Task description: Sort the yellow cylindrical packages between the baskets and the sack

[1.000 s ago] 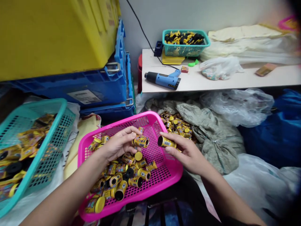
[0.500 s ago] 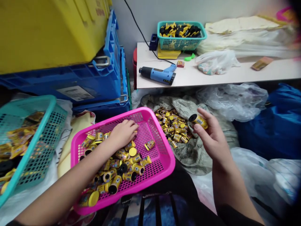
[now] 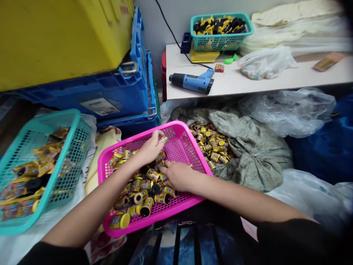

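A pink mesh basket rests on my lap with several small yellow canisters in its near half. My left hand hovers over the basket's middle and pinches one small yellow canister between its fingertips. My right hand lies palm down inside the basket on the pile; its fingers curl over the canisters and what they hold is hidden. A heap of more yellow canisters lies on a grey-green sack just right of the basket.
A teal basket of yellow packets stands at left. Blue crates under a yellow bin rise behind. A white table at the back carries a blue power tool, a teal basket and plastic bags.
My right hand, which held a canister up over the sack, has come back down into the pink basket. My left hand has lifted a canister off the pile.
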Available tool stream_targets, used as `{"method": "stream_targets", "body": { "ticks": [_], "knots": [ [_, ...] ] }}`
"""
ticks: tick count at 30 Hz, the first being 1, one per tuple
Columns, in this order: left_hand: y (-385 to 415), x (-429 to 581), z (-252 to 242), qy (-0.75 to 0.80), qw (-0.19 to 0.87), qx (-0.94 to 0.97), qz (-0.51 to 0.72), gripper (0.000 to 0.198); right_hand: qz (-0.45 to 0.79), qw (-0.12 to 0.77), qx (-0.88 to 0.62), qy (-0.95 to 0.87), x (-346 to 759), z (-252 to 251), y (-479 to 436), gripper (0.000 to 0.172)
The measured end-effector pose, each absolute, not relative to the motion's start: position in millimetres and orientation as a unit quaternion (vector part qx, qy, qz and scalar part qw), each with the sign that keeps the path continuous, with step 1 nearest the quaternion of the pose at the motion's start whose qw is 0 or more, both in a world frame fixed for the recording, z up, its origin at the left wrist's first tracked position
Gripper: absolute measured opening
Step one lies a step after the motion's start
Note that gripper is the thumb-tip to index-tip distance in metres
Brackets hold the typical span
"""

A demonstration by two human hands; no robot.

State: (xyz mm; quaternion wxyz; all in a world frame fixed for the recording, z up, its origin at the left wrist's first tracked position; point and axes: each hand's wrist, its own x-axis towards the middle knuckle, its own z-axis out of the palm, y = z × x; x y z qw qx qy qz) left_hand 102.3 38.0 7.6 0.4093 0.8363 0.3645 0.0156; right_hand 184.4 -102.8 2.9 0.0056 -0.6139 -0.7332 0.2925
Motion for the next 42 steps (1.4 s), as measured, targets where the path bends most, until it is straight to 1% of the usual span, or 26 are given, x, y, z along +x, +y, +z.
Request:
{"method": "stream_targets", "body": {
  "ticks": [1,3,6,7,8,11,12,13,15,18,21,23,25,26,27,28,29,30,32,34,35,36,37,38,40,42],
  "knots": [
    [39.9,97.1,9.9,0.368,0.452,0.812,0.02,0.02,0.3,0.009,-0.612,-0.732,181.8,-2.6,-101.5,0.033],
    [41.5,87.0,14.4,0.37,0.529,0.763,0.023,0.025,0.304,0.024,-0.632,-0.713,181.0,-10.1,-100.0,0.037],
    [39.6,74.4,22.7,0.366,0.609,0.703,0.03,0.032,0.314,0.05,-0.668,-0.673,194.1,-7.6,-100.7,0.036],
    [38.5,71.1,26.1,0.364,0.63,0.685,0.032,0.033,0.34,0.092,-0.666,-0.657,202.1,-3.6,-102.6,0.037],
    [37.5,68.3,29.9,0.362,0.654,0.663,0.033,0.034,0.383,0.159,-0.65,-0.637,211.3,1.1,-105.8,0.037],
    [36.6,63.7,40.9,0.353,0.731,0.582,0.04,0.037,0.538,0.409,-0.528,-0.514,239.1,14.8,-122.5,0.037],
    [36.9,64.2,43.7,0.347,0.752,0.558,0.042,0.039,0.567,0.466,-0.492,-0.468,246.6,18.0,-129.8,0.04],
    [37.2,66.2,45.8,0.342,0.766,0.542,0.043,0.041,0.576,0.498,-0.479,-0.437,252.8,20.4,-137.4,0.043],
    [36.9,76.5,48.5,0.337,0.775,0.534,0.034,0.043,0.558,0.532,-0.494,-0.402,262.2,23.1,-152.2,0.044],
    [29.4,109.3,52.0,0.324,0.769,0.551,0.009,0.042,0.496,0.557,-0.536,-0.395,277.0,24.4,-169.8,0.044],
    [12.8,155.9,57.9,0.28,0.759,0.588,0.014,0.037,0.383,0.583,-0.612,-0.373,304.2,21.5,-182.0,0.048],
    [1.5,184.5,62.3,0.261,0.728,0.633,0.015,0.042,0.298,0.556,-0.695,-0.346,329.1,12.7,-188.5,0.055],
    [-6.0,202.5,66.8,0.252,0.651,0.716,0.014,0.052,0.235,0.473,-0.786,-0.321,354.3,-2.4,-195.1,0.07],
    [-7.8,205.8,69.1,0.246,0.599,0.762,0.014,0.053,0.205,0.422,-0.827,-0.311,364.9,-11.0,-198.9,0.075],
    [-8.3,205.0,71.5,0.235,0.546,0.804,0.01,0.05,0.174,0.379,-0.858,-0.298,373.2,-19.1,-202.9,0.076],
    [-7.7,200.1,73.7,0.222,0.499,0.837,0.001,0.045,0.146,0.355,-0.878,-0.285,378.4,-25.7,-207.1,0.072],
    [-6.2,191.6,75.5,0.211,0.462,0.861,-0.019,0.038,0.124,0.354,-0.886,-0.273,380.0,-29.9,-211.2,0.064],
    [-4.2,180.2,76.4,0.202,0.43,0.878,-0.048,0.033,0.112,0.376,-0.88,-0.267,377.5,-30.8,-214.5,0.057],
    [-0.7,151.7,74.3,0.2,0.363,0.902,-0.124,0.036,0.111,0.451,-0.84,-0.28,361.3,-22.4,-217.5,0.048],
    [-0.4,120.8,65.5,0.199,0.295,0.914,-0.197,0.035,0.127,0.496,-0.789,-0.34,333.7,-2.8,-213.4,0.04],
    [-2.1,106.3,58.8,0.187,0.269,0.918,-0.223,0.029,0.148,0.495,-0.761,-0.392,317.6,8.6,-208.5,0.034],
    [-4.9,93.2,51.1,0.169,0.25,0.923,-0.238,0.02,0.187,0.473,-0.73,-0.456,300.8,19.1,-201.8,0.028],
    [-8.6,82.0,43.0,0.149,0.24,0.928,-0.244,0.013,0.236,0.428,-0.694,-0.529,283.9,27.4,-193.6,0.024],
    [-12.8,73.0,35.0,0.131,0.233,0.933,-0.241,0.013,0.282,0.363,-0.66,-0.595,267.4,32.6,-184.2,0.021],
    [-21.0,62.4,21.0,0.122,0.213,0.943,-0.223,0.018,0.329,0.185,-0.617,-0.69,237.8,31.8,-163.6,0.021],
    [-27.0,60.9,11.1,0.142,0.192,0.949,-0.204,0.019,0.315,0.004,-0.617,-0.721,216.1,19.8,-143.8,0.027]
  ]
}}
